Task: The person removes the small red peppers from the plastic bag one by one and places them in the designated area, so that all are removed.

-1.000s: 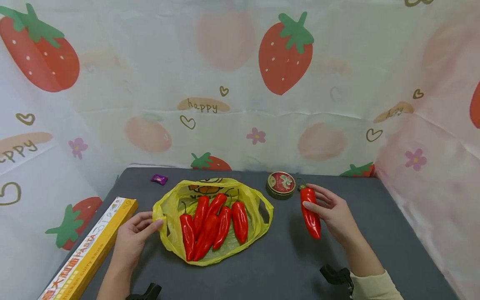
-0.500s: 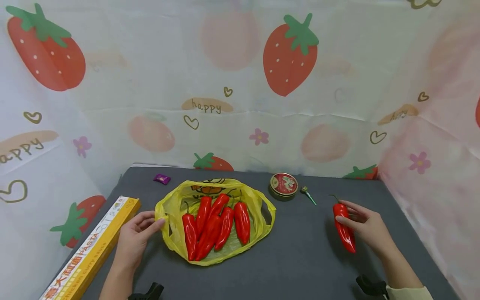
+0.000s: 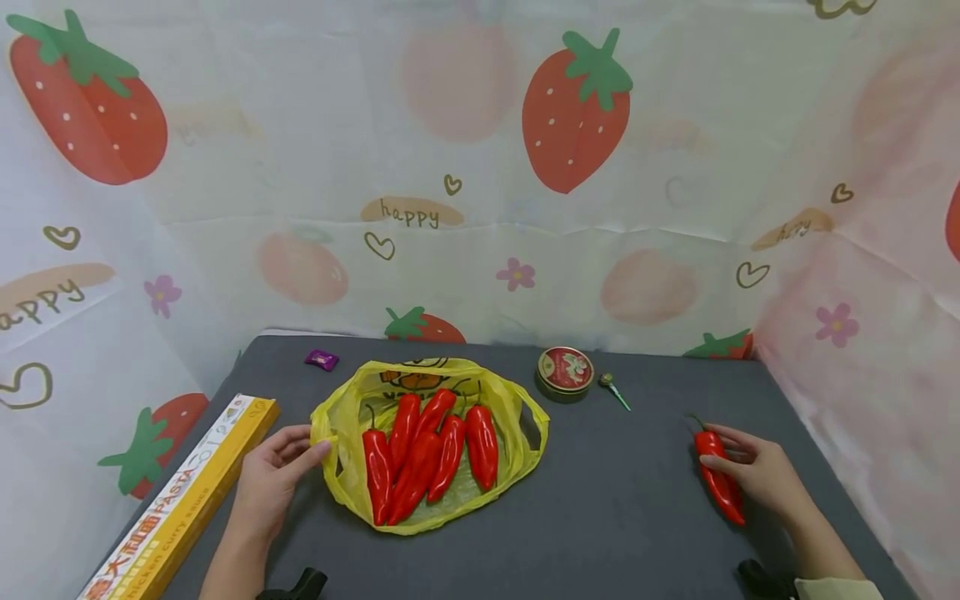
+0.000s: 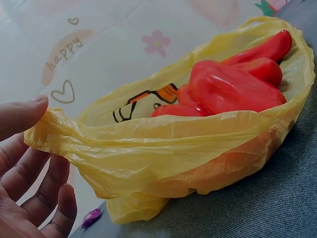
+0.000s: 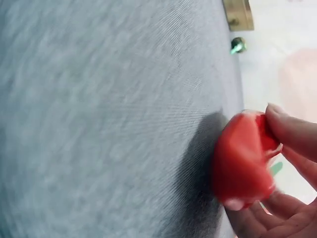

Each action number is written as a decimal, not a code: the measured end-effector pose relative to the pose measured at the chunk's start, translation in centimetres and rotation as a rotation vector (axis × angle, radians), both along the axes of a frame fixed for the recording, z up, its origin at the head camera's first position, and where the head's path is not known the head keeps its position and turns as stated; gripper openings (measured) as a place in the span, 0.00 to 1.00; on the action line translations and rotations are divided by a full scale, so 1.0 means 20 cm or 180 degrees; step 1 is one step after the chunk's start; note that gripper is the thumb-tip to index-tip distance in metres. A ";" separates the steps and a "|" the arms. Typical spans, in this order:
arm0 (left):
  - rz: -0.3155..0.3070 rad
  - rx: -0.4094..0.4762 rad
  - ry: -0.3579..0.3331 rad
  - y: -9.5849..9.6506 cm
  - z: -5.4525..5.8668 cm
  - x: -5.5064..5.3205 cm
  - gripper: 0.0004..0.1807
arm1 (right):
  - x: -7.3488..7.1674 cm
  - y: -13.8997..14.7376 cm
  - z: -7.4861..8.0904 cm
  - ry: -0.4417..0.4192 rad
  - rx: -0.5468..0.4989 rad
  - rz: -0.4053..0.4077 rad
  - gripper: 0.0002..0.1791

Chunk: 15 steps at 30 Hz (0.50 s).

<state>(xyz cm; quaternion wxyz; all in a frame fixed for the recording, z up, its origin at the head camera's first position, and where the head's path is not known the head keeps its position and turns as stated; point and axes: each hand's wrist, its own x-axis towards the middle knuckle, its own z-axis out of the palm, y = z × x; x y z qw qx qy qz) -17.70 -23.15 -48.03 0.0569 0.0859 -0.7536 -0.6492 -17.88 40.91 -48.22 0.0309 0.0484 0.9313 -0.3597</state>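
My left hand (image 3: 272, 475) pinches the left handle of a yellow plastic bag (image 3: 341, 479) between thumb and fingers; the left wrist view shows the gathered plastic of the bag (image 4: 129, 173) in that grip. Inside the spread-open bag lie several red chili peppers (image 3: 408, 483). Over at the right side of the table, my right hand (image 3: 761, 475) holds another red chili pepper (image 3: 722, 492) by its upper part, stem pointing away from me. Seen from the right wrist, this pepper (image 5: 242, 158) is just over or touching the cloth; I cannot tell which.
A round red tin (image 3: 565, 373) stands behind the bag, with a small wrapped lollipop-like item (image 3: 614, 390) beside it. To the left are a purple wrapped candy (image 3: 322, 360) and a long yellow pasta box (image 3: 183, 500). Dark grey cloth covers the table (image 3: 592, 500).
My right hand has carried its chili pepper rightward and nearer to me, lowering it toward the table. The small lollipop-like item has come into view. My left hand stays on the bag handle.
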 end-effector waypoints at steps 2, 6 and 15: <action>0.0003 0.0001 -0.0011 0.00 0.00 0.00 0.26 | 0.00 0.01 -0.01 -0.0020 0.0047 0.0015 0.40; 0.0031 -0.0010 -0.0037 -0.01 0.01 0.01 0.27 | -0.01 0.02 0.00 -0.0047 0.0085 0.0033 0.41; -0.0035 0.0012 -0.0001 -0.01 0.00 0.01 0.25 | -0.01 0.00 0.05 0.0004 0.0096 -0.0103 0.42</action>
